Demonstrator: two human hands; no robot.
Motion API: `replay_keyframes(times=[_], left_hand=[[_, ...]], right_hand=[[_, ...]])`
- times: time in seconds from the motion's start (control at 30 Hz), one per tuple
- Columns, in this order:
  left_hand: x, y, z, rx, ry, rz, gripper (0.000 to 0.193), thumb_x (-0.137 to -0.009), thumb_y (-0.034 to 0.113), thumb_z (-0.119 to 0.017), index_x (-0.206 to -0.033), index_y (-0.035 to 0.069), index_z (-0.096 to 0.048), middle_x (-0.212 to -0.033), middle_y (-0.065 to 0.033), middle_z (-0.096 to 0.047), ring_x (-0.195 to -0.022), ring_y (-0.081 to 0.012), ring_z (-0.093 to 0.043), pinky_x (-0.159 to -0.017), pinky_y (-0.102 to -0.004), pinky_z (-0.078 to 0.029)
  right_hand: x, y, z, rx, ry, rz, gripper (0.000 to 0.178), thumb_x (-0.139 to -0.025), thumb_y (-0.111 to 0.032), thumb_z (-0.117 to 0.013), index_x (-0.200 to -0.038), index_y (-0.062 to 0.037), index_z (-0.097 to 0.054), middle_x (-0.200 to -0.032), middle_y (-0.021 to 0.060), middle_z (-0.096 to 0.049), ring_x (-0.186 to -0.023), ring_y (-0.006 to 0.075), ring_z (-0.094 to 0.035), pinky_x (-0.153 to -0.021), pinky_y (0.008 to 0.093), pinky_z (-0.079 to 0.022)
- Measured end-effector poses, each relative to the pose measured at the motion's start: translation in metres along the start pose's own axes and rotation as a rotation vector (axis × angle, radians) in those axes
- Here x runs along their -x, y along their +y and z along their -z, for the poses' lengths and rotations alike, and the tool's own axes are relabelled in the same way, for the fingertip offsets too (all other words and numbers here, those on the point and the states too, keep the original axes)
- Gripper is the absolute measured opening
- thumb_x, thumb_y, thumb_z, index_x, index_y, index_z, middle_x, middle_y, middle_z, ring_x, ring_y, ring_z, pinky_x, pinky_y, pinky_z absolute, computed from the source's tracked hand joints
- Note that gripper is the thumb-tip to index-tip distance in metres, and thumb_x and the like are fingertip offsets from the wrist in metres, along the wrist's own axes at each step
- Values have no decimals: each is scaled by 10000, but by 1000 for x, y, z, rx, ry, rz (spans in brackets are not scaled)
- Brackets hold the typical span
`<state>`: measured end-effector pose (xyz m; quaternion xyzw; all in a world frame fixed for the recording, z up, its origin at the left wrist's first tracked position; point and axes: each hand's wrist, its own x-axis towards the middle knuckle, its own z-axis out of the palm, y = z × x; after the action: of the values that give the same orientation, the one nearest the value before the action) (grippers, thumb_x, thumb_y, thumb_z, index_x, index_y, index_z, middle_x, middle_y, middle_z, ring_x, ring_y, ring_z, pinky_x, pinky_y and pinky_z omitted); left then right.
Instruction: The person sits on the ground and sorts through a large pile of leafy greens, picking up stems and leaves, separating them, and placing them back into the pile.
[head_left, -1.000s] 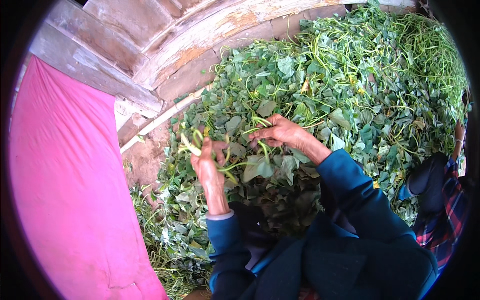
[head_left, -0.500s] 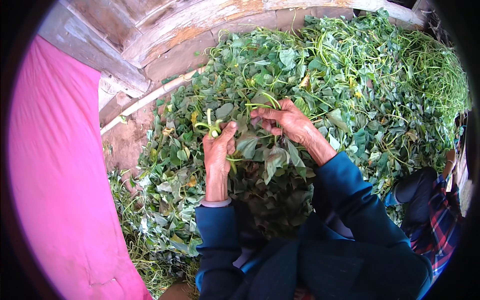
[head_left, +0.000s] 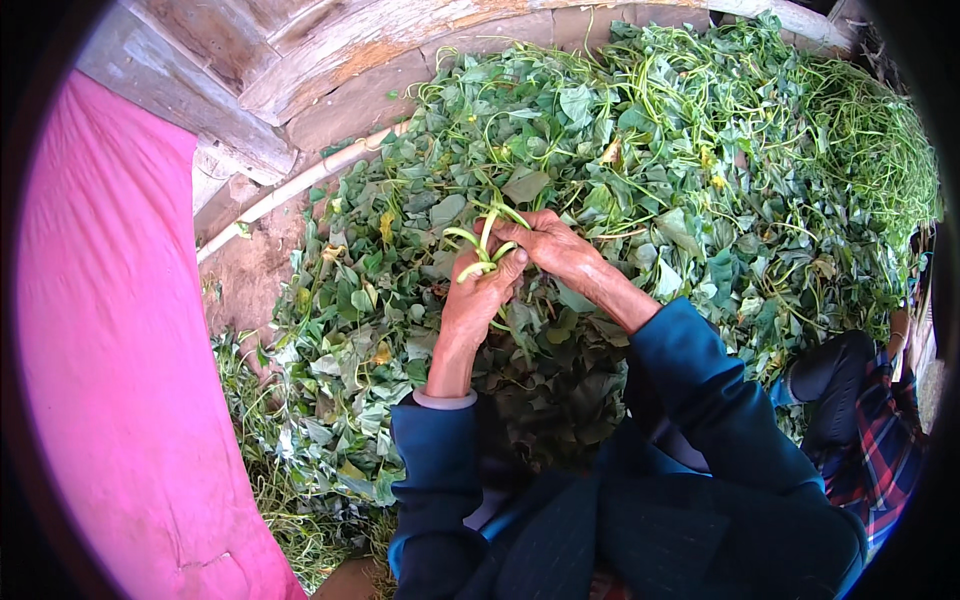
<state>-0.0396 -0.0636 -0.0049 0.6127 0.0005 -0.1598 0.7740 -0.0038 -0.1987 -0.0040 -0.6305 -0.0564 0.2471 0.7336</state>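
My left hand (head_left: 475, 300), with a pale bangle at the wrist, is closed around a small bunch of light green stems (head_left: 486, 240). The stems are leafless where they show, and their ends curl out above the thumb. Close against it, my right hand (head_left: 556, 248) pinches at the same bunch, with a stem passing by its fingertips. Its exact grip is partly hidden where the fingers meet. Both hands are held over a wide heap of green leaves and stems (head_left: 420, 290).
A pink cloth (head_left: 130, 330) hangs or lies along the left. Behind the heap are a pale pole (head_left: 300, 185) and worn wooden boards (head_left: 400, 45). Thin stripped stems (head_left: 875, 150) are piled at the far right. Another person's dark-trousered leg (head_left: 838, 390) and plaid garment (head_left: 880, 450) show at the right edge.
My left hand has moved right and slightly up, and my right hand a little left, so they now meet at the stems. The leaves that hung below my right hand no longer show there.
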Motion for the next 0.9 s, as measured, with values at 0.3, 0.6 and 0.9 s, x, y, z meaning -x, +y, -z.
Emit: replay_keyframes(times=[0.3,0.6,0.9], left_hand=[[-5,-4,5,15,26,99,127,-727,31,-679,-774,38,-561,-619,2,-531,-462,-53,-422,-376,-194,-305],[-11,8,15,145,461,-78,261,-647,56,-756,-823,35,-565,-648,-14,-583,-427,-43,-396,-357,-185,-254],[-9,-5,10,-77,461,-239,60,-728,24,-677,-782,12,-653,-683,6,-603,-578,-43,-469,-499,-193,-354]], right_hand=[[2,-2,11,365,54,137,556,-809,-507,-528,-1025,2,-590,-857,146,-621,-830,172,-588,-722,303,-461],[10,6,-1,659,97,482,218,-741,-170,-649,-840,4,-564,-800,142,-619,-707,297,-604,-615,350,-479],[7,12,-6,1183,280,790,156,-723,-156,-560,-713,-1,-545,-625,125,-542,-610,297,-557,-575,372,-440]])
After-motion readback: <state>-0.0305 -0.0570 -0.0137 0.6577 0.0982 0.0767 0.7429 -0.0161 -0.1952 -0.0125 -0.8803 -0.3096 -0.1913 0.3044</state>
